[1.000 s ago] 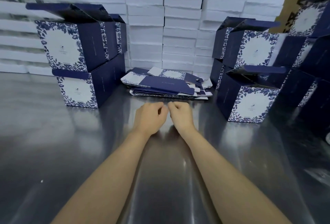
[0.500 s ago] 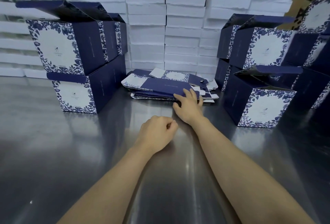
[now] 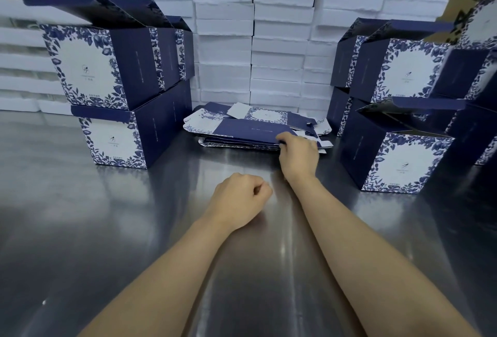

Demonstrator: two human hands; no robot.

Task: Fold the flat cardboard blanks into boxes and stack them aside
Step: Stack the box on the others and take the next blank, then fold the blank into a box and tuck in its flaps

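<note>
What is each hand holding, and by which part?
The right hand grips the top flat navy-and-white cardboard blank at its near right edge; the left hand is a fist, holding nothing.

Glossy brushed-metal table [image 3: 107,229]; matt printed cardboard blanks [image 3: 242,129]; rough-edged white foam slabs [image 3: 226,41].

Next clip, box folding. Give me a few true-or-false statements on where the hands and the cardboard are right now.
1. The right hand grips the near edge of the pile of flat blanks. True.
2. The left hand holds a folded box. False: it is a fist holding nothing, over the metal table.
3. The left boxes are stacked two high. True.
4. The blanks lie on top of the right boxes. False: they lie on the table between both stacks.
</note>
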